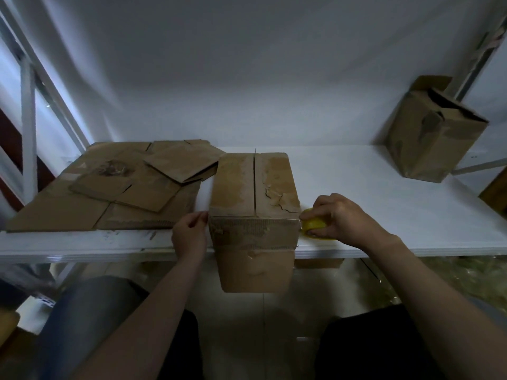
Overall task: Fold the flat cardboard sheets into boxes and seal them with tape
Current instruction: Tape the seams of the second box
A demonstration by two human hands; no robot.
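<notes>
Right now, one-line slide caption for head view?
Left hand pinches clear tape strip across front of brown cardboard box; right hand grips yellow tape roll beside it.

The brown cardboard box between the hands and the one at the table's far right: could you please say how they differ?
The near brown cardboard box is closed; the far-right brown cardboard box gapes open on top. The near box overhangs the white table's front edge; the far-right box stands further back. The left hand, pinching clear tape, and right hand, gripping a yellow tape roll, flank the near box; nothing touches the other. Both look worn.
</notes>
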